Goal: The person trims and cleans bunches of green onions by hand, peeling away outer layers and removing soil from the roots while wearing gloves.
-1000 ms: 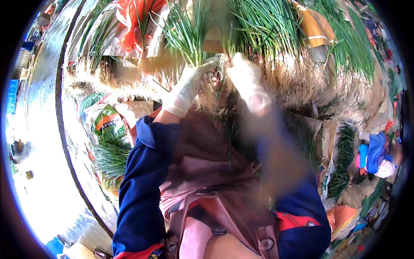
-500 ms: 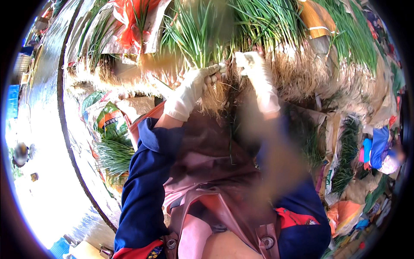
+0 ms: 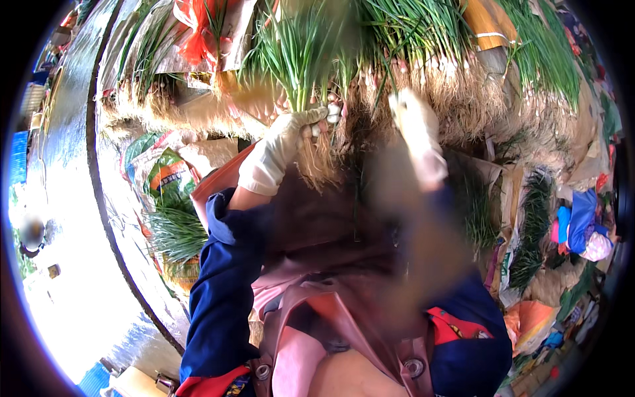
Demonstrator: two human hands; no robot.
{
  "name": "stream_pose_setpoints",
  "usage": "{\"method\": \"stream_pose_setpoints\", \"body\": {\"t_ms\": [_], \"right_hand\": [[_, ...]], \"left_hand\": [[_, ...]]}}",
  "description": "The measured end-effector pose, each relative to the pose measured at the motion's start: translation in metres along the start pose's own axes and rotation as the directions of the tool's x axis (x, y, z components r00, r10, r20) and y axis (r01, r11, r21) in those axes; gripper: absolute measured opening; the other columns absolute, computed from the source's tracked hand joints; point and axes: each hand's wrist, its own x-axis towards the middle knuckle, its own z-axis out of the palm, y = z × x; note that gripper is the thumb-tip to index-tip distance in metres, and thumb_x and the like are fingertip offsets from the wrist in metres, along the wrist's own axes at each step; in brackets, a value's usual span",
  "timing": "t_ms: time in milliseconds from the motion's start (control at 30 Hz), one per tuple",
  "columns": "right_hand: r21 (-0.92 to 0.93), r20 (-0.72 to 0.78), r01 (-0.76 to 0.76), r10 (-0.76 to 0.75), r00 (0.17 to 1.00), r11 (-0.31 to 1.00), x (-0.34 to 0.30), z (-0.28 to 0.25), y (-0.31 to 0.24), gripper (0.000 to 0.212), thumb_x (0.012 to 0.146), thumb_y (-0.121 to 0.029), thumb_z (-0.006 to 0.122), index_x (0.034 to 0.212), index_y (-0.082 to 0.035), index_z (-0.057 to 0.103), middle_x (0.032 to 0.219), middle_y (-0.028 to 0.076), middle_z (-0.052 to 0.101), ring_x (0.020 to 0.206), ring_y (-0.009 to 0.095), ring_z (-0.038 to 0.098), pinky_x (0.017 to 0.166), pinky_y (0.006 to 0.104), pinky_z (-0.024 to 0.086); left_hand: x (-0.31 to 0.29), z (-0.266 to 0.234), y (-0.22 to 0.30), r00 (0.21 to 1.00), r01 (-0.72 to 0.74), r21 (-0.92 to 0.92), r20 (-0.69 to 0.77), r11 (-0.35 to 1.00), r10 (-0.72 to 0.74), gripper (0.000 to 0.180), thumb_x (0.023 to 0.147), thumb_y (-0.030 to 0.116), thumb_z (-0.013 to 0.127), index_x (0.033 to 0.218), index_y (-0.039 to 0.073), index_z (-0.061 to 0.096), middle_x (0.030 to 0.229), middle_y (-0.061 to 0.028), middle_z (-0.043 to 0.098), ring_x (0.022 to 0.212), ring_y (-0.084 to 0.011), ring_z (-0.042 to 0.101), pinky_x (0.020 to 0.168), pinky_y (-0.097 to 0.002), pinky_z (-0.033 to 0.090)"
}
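Note:
A bunch of spring onions (image 3: 296,69) stands in my gloved left hand (image 3: 274,149), whose fingers wrap round it just above the white bulbs. Its green leaves point away from me, and its pale stringy roots hang below the hand. To the right, my right hand (image 3: 419,129), in a pale glove too, is raised near the root ends of a wide pile of spring onions (image 3: 430,40). The right fingers are curled together; what they hold, if anything, is too small to make out. A brown blur covers part of the right forearm.
A red plastic bag (image 3: 195,36) lies at the far left among more onions. Beside my left sleeve (image 3: 228,264) is a printed sack (image 3: 170,175) with greens. An orange bag (image 3: 529,324) lies at the lower right. Another person (image 3: 589,228) is at the right edge.
My right hand has moved rightward and slightly nearer, away from the left hand. The left hand, still around the bunch, has shifted a little left and toward me.

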Motion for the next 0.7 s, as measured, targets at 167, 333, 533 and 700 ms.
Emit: {"method": "stream_pose_setpoints", "body": {"t_ms": [167,333,533,700], "right_hand": [[-0.077,0.221,0.012,0.006,0.975,0.997,-0.027,0.007,-0.013,0.031,0.084,-0.039,0.059,0.097,-0.010,0.061,0.072,0.001,0.060,0.061,0.010,0.055,0.063,0.0263,0.045],[-0.227,0.200,0.164,-0.119,0.973,0.960,0.029,0.066,-0.026,0.045,0.088,-0.048,0.045,0.103,-0.009,0.061,0.093,0.009,0.066,0.082,0.019,0.064,0.077,0.0306,0.050],[-0.132,0.380,0.241,-0.176,0.908,0.961,-0.051,0.009,-0.101,0.043,0.086,-0.039,0.054,0.111,-0.005,0.056,0.110,0.013,0.060,0.102,0.025,0.057,0.092,0.0329,0.042],[0.557,0.412,-0.006,-0.270,0.870,0.831,-0.019,0.017,-0.052,0.036,0.087,-0.037,0.056,0.109,-0.008,0.059,0.097,0.006,0.063,0.079,0.015,0.058,0.073,0.0281,0.045]], "left_hand": [[0.008,-0.013,-0.008,0.999,0.053,0.028,-0.016,0.998,-0.052,0.020,0.084,0.015,0.061,0.099,0.001,0.064,0.072,-0.0018,0.062,0.053,-0.0093,0.056,0.061,-0.0234,0.055],[0.007,-0.002,0.001,0.997,-0.007,0.147,-0.077,0.989,0.018,0.022,0.083,0.016,0.063,0.100,0.001,0.065,0.078,-0.0036,0.066,0.048,-0.0024,0.050,0.041,-0.0145,0.040],[-0.002,-0.010,-0.011,0.960,-0.036,0.057,-0.274,0.998,0.050,0.015,0.075,0.018,0.073,0.078,0.005,0.065,0.052,0.0023,0.054,0.034,0.0007,0.036,0.029,-0.0147,0.022],[-0.009,0.024,0.001,0.956,0.039,-0.033,-0.289,0.999,-0.046,0.011,0.075,0.014,0.070,0.079,0.005,0.065,0.061,0.0009,0.057,0.044,-0.0023,0.041,0.035,-0.0165,0.027]]}}
